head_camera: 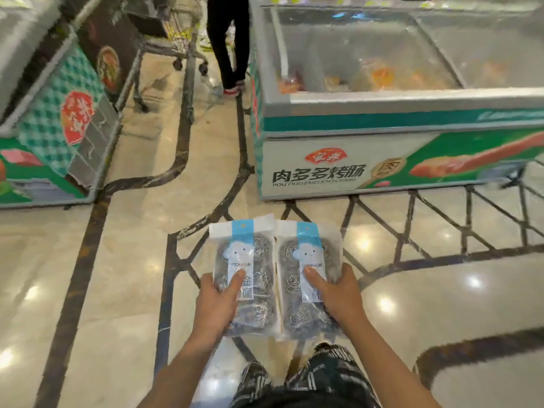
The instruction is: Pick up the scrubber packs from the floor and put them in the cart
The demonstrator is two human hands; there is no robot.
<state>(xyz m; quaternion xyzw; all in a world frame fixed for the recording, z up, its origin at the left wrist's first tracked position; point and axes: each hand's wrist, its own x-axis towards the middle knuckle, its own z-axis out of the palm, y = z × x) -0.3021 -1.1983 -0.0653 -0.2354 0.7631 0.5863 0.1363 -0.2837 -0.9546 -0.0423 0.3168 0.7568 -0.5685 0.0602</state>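
Note:
I hold two clear packs of steel scrubbers side by side above the floor, each with a white and blue label. My left hand (pixel 216 301) grips the left scrubber pack (pixel 245 254) with its thumb on the front. My right hand (pixel 335 295) grips the right scrubber pack (pixel 309 254) the same way. A metal shopping cart (pixel 173 36) stands far ahead at the top, between the freezers, partly cut off by the frame.
A chest freezer (pixel 382 119) with a glass lid stands ahead on the right, another freezer (pixel 53 119) on the left. A person's legs (pixel 228 42) stand beside the cart. The marble floor (pixel 132 260) has dark inlaid lines.

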